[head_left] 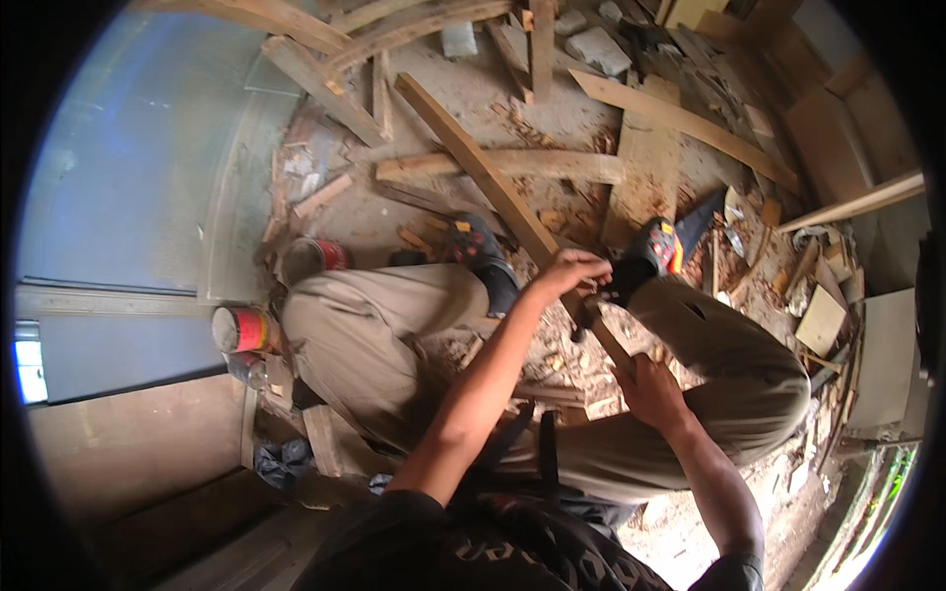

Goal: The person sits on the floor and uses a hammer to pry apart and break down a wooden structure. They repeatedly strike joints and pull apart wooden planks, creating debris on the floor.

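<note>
A long wooden batten (483, 172) runs from the far left of the floor to between my legs. My left hand (574, 273) is closed over its near end, fingers bent across the wood. Just below those fingers lies the dark head (586, 316) of what looks like a hammer, close against the batten. Its pale wooden handle (613, 348) leads into my right hand (651, 391), which is wrapped around it beside my right thigh. Shadow and the left fingers hide where the head meets the batten, and whether a small thing sits under the fingertips.
Tins with red labels (241, 329) stand left of my left knee. A bowed timber (532, 165) and a loose plank (690, 128) lie ahead. Wood chips and offcuts litter the floor around my shoes (654, 246). Blue-grey panels (128, 197) line the left side.
</note>
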